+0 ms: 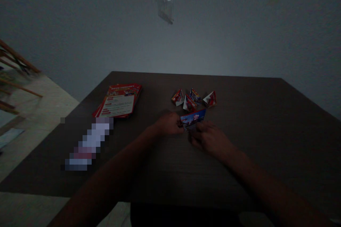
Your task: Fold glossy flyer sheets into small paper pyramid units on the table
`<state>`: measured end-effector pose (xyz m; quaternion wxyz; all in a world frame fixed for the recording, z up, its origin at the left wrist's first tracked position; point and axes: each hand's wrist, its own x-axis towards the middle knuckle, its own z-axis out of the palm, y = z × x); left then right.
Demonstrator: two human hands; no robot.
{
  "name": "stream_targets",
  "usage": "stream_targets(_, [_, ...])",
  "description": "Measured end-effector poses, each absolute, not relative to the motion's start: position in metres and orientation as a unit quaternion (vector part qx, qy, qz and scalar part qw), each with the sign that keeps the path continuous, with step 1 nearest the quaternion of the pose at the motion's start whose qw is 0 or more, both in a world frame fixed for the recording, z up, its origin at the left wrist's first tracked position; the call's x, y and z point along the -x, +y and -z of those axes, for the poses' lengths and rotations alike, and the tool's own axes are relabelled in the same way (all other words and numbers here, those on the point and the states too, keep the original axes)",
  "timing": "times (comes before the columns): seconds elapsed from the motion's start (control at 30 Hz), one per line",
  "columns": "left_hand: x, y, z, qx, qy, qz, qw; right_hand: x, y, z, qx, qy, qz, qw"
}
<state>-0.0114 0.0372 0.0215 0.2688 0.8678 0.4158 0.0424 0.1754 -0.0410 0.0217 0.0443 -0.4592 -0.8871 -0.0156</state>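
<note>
Right worktop (261, 127): you can pass widely between your right hand (210, 136) and the right edge.
Far centre: four folded papers (189, 104) block you just beyond the blue paper (194, 117); the wall (191, 51) stops you farther on.
Left gap: you have room between the card stack (118, 104) and your left hand (168, 123).
Near left: a blurred item (89, 145) obstructs you.
Near centre: your lane runs between both forearms (128, 156).

"What's worn, from your end?"
"I see the left hand (169, 124) and right hand (210, 138) bare; both forearms (117, 165) bare too, tapering forward; below, a dark patch (183, 216), clothing or shadow, I can't tell."
</note>
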Motion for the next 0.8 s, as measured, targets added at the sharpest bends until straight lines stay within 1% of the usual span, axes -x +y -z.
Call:
stream_targets(0.13, [0.011,0.037,-0.023,-0.868,0.414,-0.034,0.274,-0.184,-0.04,-0.028,0.441,-0.897,-0.033,0.008])
stream_targets(0.3, [0.011,0.037,-0.023,-0.866,0.418,-0.027,0.271,-0.193,-0.042,-0.039,0.453,-0.885,-0.11,0.006])
stream_targets(0.5, [0.011,0.039,-0.019,-0.874,0.408,-0.039,0.26,-0.203,-0.048,-0.051,0.476,-0.864,-0.165,-0.003])
stream_targets(0.7, [0.012,0.038,-0.021,-0.878,0.404,-0.045,0.254,-0.217,-0.047,-0.046,0.508,-0.841,-0.183,0.024])
stream_targets(0.8, [0.014,0.037,-0.019,-0.886,0.4,-0.04,0.232,-0.22,-0.038,-0.039,0.489,-0.844,-0.209,0.073])
